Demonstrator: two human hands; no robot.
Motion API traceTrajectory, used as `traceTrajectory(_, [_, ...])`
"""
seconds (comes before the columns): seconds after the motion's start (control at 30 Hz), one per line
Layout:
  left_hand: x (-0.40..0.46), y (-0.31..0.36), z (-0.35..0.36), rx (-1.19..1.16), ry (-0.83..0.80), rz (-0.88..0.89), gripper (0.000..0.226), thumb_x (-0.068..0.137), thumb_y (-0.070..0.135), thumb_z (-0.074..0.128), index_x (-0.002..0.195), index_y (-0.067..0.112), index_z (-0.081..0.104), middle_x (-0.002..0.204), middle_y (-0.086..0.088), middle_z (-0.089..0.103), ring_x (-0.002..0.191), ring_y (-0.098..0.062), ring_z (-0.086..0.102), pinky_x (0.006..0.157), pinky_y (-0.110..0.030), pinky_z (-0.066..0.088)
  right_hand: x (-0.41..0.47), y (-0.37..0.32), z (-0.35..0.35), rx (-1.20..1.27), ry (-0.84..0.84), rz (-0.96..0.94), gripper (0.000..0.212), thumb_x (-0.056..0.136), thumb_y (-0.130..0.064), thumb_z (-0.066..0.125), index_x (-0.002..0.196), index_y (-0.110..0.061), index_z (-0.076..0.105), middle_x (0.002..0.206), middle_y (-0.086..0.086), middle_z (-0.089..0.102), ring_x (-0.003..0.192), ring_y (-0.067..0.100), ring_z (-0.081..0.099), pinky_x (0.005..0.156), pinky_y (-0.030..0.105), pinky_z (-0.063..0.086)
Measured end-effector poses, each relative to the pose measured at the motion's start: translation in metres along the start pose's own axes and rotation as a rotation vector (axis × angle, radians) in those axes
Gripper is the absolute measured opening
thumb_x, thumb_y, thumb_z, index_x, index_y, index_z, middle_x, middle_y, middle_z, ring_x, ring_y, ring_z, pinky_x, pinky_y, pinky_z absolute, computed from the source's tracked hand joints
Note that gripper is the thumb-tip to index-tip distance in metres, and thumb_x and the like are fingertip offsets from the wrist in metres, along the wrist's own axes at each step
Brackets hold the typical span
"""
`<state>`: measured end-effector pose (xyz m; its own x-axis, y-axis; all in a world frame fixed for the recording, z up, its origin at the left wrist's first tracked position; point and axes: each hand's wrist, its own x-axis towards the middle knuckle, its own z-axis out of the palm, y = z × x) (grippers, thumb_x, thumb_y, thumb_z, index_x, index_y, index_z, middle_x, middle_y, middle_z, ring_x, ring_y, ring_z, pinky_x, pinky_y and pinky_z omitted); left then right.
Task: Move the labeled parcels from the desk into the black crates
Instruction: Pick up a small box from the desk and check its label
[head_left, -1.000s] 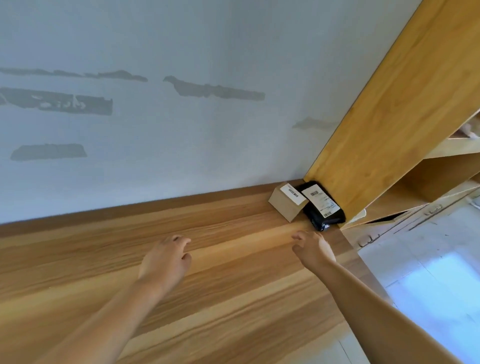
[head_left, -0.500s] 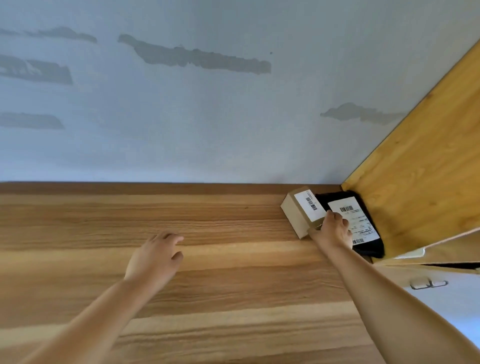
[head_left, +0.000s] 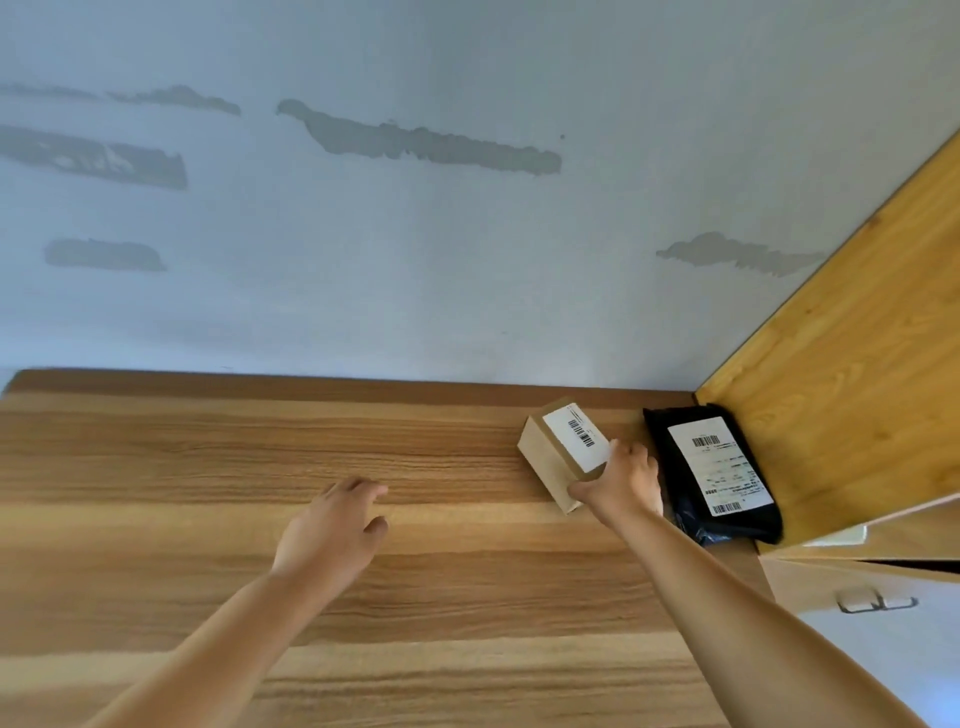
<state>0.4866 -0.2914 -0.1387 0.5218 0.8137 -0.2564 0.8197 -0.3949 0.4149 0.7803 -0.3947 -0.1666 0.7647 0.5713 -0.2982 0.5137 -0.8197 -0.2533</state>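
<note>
Two parcels on desk (head_left: 208, 467); right hand (head_left: 621, 480) grips cardboard box (head_left: 550, 465)

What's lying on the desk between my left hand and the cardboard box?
Nothing. In the head view, only bare wooden desk lies between the left hand and the cardboard box, which the right hand grips at its near end.

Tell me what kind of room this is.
Probably a home or small office corner used for packing, not a warehouse: a wooden desk against a patched painted wall, a wooden shelf unit beside it, and two labeled parcels, a cardboard box and a black bag.
</note>
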Motion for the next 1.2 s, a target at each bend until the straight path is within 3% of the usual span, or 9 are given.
traceTrajectory(0.3, [-0.008, -0.002, -0.077, -0.155, 0.113, 0.066, 0.045, 0.094, 0.028, 0.05, 0.139, 0.027, 0.045, 0.135, 0.006, 0.053, 0.116, -0.014, 0.055, 0.09, -0.033, 0.049, -0.089, -0.104, -0.052, 0.162, 0.078, -0.372, 0.087, 0.063, -0.04, 0.076, 0.138, -0.029, 0.033, 0.124, -0.01, 0.037, 0.113, 0.012, 0.04, 0.08, 0.03, 0.045])
traceTrajectory(0.47, [-0.023, -0.012, -0.131, -0.369, 0.251, 0.08, 0.042, 0.096, 0.031, 0.047, 0.137, 0.025, 0.046, 0.132, 0.007, 0.055, 0.113, -0.015, 0.056, 0.086, -0.03, 0.045, -0.136, -0.153, -0.086, 0.276, 0.173, -0.542, 0.088, 0.064, -0.037, 0.08, 0.137, -0.034, 0.031, 0.119, -0.016, 0.034, 0.095, 0.009, 0.053, 0.07, 0.028, 0.05])
traceTrajectory(0.53, [-0.03, -0.015, -0.15, -0.536, 0.275, 0.088, 0.035, 0.097, 0.036, 0.045, 0.13, 0.027, 0.053, 0.122, 0.01, 0.059, 0.109, -0.014, 0.057, 0.088, -0.033, 0.045, -0.151, -0.168, -0.093, 0.295, 0.245, -0.611, 0.087, 0.065, -0.033, 0.08, 0.138, -0.034, 0.031, 0.12, -0.016, 0.033, 0.101, 0.008, 0.051, 0.073, 0.028, 0.051])
traceTrajectory(0.6, [-0.039, -0.017, -0.167, -0.759, 0.307, 0.116, 0.026, 0.092, 0.042, 0.044, 0.108, 0.03, 0.061, 0.103, 0.008, 0.064, 0.101, -0.02, 0.061, 0.089, -0.043, 0.05, -0.166, -0.18, -0.1, 0.328, 0.311, -0.669, 0.086, 0.067, -0.028, 0.079, 0.138, -0.033, 0.031, 0.125, -0.014, 0.034, 0.102, 0.01, 0.049, 0.077, 0.029, 0.052])
traceTrajectory(0.67, [-0.049, -0.017, -0.184, -0.942, 0.349, 0.138, 0.015, 0.092, 0.042, 0.045, 0.091, 0.035, 0.057, 0.097, 0.007, 0.064, 0.098, -0.02, 0.063, 0.089, -0.044, 0.052, -0.176, -0.191, -0.106, 0.348, 0.361, -0.714, 0.085, 0.07, -0.022, 0.077, 0.141, -0.033, 0.031, 0.13, -0.012, 0.033, 0.097, 0.011, 0.049, 0.076, 0.028, 0.051])
traceTrajectory(0.83, [-0.068, -0.027, -0.221, -1.051, 0.414, 0.181, 0.021, 0.101, 0.029, 0.04, 0.097, 0.033, 0.06, 0.104, 0.002, 0.066, 0.1, -0.016, 0.062, 0.089, -0.038, 0.052, -0.193, -0.218, -0.109, 0.365, 0.515, -0.913, 0.09, 0.07, -0.009, 0.076, 0.142, -0.033, 0.029, 0.137, -0.004, 0.033, 0.101, 0.014, 0.053, 0.079, 0.029, 0.053])
traceTrajectory(0.97, [-0.069, -0.031, -0.239, -1.075, 0.409, 0.173, 0.021, 0.101, 0.034, 0.04, 0.103, 0.024, 0.058, 0.105, -0.001, 0.066, 0.102, -0.016, 0.062, 0.089, -0.038, 0.052, -0.201, -0.229, -0.116, 0.414, 0.499, -1.003, 0.093, 0.072, -0.009, 0.078, 0.139, -0.042, 0.023, 0.138, -0.012, 0.026, 0.113, 0.009, 0.047, 0.087, 0.017, 0.045])
traceTrajectory(1.03, [-0.071, -0.034, -0.247, -1.106, 0.421, 0.17, 0.027, 0.098, 0.043, 0.041, 0.101, 0.022, 0.057, 0.103, -0.002, 0.065, 0.102, -0.019, 0.062, 0.086, -0.037, 0.052, -0.206, -0.233, -0.118, 0.473, 0.469, -1.042, 0.087, 0.073, -0.012, 0.079, 0.139, -0.038, 0.03, 0.137, -0.017, 0.024, 0.115, 0.001, 0.043, 0.093, 0.013, 0.041])
traceTrajectory(1.2, [-0.078, -0.038, -0.258, -1.171, 0.386, 0.203, 0.046, 0.086, 0.057, 0.048, 0.109, 0.017, 0.052, 0.108, -0.003, 0.064, 0.105, -0.017, 0.061, 0.093, -0.041, 0.049, -0.216, -0.24, -0.119, 0.572, 0.464, -1.082, 0.065, 0.075, -0.008, 0.079, 0.13, -0.021, 0.047, 0.138, -0.005, 0.034, 0.118, -0.011, 0.043, 0.1, 0.011, 0.039])
